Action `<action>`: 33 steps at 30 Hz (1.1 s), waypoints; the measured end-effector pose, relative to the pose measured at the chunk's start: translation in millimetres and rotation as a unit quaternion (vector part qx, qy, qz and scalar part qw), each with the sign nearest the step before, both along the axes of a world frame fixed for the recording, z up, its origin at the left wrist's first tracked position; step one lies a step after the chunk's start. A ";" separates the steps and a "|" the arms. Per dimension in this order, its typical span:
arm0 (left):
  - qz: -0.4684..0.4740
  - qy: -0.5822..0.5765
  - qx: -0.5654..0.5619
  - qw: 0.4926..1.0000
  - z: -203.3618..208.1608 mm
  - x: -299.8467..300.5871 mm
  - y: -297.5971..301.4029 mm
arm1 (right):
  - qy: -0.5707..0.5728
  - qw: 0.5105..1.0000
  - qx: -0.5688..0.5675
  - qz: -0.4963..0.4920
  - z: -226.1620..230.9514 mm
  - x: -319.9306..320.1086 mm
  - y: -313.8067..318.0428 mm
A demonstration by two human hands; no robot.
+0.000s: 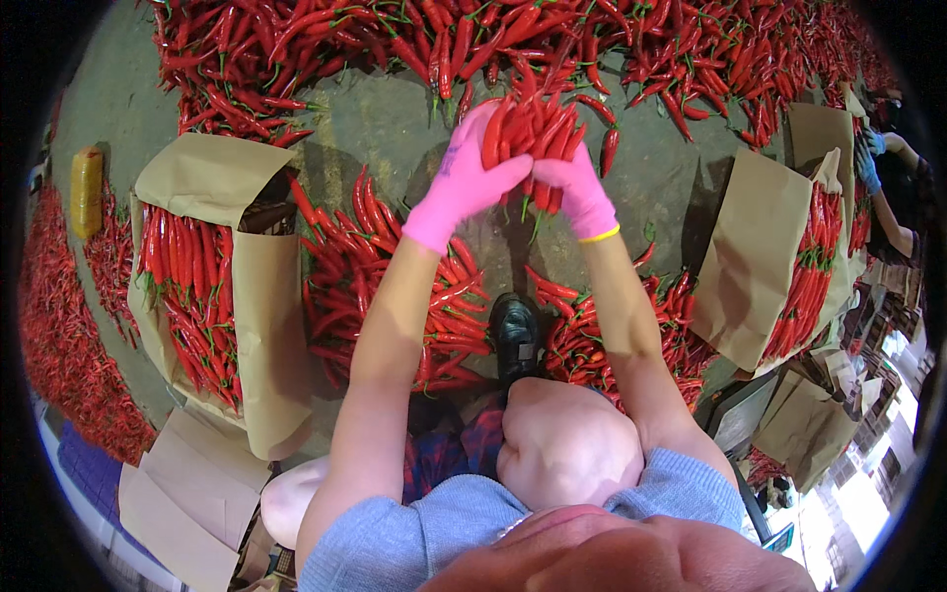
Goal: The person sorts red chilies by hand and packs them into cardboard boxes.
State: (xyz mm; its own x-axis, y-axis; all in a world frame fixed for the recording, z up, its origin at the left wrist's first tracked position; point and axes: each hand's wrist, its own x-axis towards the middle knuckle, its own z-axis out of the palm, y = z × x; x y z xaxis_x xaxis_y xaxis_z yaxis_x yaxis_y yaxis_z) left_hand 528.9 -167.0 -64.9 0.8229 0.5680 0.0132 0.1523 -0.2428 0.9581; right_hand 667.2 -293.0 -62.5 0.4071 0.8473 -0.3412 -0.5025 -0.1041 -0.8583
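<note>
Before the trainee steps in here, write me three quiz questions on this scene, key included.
1. What do the left hand and right hand hold between them?
2. True or false: both hands wear blue gloves.
3. Which shows between the left chili pile and the right chili pile near the person: (a) a paper bag, (b) a black shoe, (c) a yellow bundle?

Key:
1. A bunch of red chilies.
2. False; they wear pink gloves.
3. b.
</note>
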 end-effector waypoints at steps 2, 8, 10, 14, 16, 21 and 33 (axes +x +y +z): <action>0.012 -0.057 -0.090 0.994 -1.7 31.2 23.2 | -0.025 0.999 0.031 -0.023 5.7 20.4 23.6; 0.020 -0.094 -0.281 0.955 -19.6 126.8 120.7 | -0.014 0.998 0.041 -0.035 -13.8 113.6 117.4; 0.041 -0.116 -0.303 0.945 -24.1 132.1 118.1 | -0.049 0.999 0.013 -0.001 -0.6 126.7 125.6; 0.089 -0.212 -0.333 0.915 11.4 78.7 40.1 | -0.114 0.991 0.044 0.063 44.6 92.0 77.9; 0.129 -0.245 -0.369 0.887 11.1 38.4 -5.1 | -0.099 0.978 -0.051 0.174 51.1 64.7 54.2; 0.252 -0.185 -0.491 0.813 -12.6 -50.9 -114.9 | 0.068 0.963 -0.064 0.252 0.7 -5.3 -21.0; 0.348 -0.074 -0.601 0.715 15.4 -159.7 -237.3 | 0.242 0.925 -0.132 0.260 12.0 -107.5 -138.4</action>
State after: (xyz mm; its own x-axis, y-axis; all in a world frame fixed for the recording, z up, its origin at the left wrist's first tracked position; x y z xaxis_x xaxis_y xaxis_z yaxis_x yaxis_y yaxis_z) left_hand 369.2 -404.3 -49.5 0.3748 0.5130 -0.7722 -0.2887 0.8561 0.4286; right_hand 559.7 -431.4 -50.5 -0.2867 0.7463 -0.6008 -0.6440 -0.6144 -0.4559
